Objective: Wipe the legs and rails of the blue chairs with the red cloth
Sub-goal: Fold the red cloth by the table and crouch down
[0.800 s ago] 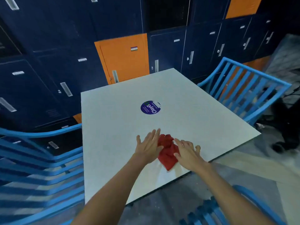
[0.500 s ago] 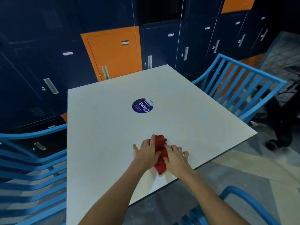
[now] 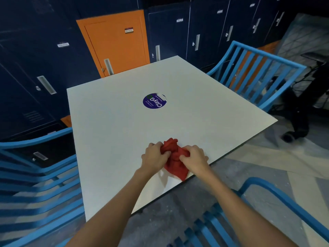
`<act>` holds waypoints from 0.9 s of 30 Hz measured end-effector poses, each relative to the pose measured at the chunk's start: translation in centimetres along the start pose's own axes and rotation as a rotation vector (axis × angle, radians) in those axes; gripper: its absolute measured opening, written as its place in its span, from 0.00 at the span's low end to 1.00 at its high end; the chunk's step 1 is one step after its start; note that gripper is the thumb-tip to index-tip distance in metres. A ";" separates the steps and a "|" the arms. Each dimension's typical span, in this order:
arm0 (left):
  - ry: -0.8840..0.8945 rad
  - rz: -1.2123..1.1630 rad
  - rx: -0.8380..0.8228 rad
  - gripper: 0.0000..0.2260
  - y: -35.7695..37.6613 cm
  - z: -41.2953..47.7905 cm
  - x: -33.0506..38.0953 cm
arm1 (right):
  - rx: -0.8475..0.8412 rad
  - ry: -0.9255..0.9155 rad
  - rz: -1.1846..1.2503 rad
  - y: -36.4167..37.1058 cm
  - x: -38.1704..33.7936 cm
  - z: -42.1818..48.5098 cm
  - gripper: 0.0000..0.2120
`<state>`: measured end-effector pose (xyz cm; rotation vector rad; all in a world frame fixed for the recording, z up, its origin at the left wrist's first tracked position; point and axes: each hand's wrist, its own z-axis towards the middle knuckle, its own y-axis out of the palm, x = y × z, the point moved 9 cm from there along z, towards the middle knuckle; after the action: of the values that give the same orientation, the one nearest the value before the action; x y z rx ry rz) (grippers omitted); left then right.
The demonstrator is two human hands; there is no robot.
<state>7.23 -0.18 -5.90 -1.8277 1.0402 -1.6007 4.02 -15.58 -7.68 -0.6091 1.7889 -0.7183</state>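
The red cloth (image 3: 175, 158) lies bunched on the white table (image 3: 124, 139) near its front edge. My left hand (image 3: 154, 156) grips the cloth's left side with curled fingers. My right hand (image 3: 194, 157) grips its right side the same way. Three blue slatted chairs stand around the table: one at the left (image 3: 35, 184), one at the back right (image 3: 258, 73), and one at the bottom right (image 3: 249, 216), closest to me. Their legs are mostly out of view.
A round purple sticker (image 3: 154, 101) marks the table's middle. Dark blue lockers and an orange locker door (image 3: 115, 43) line the wall behind. A dark wheeled stand (image 3: 299, 122) sits on the floor at the right.
Both hands went from lying flat beside the cloth to curling round it and bunching it up. The view has shifted slightly.
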 end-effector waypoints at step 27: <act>-0.243 -0.743 -0.209 0.06 13.9 -26.4 -24.3 | 0.097 0.100 0.335 24.4 6.7 -29.6 0.17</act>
<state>-22.08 14.16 -26.24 -2.6792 0.4383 -1.6140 -27.68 1.86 -22.03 -0.2029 1.8765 -0.6081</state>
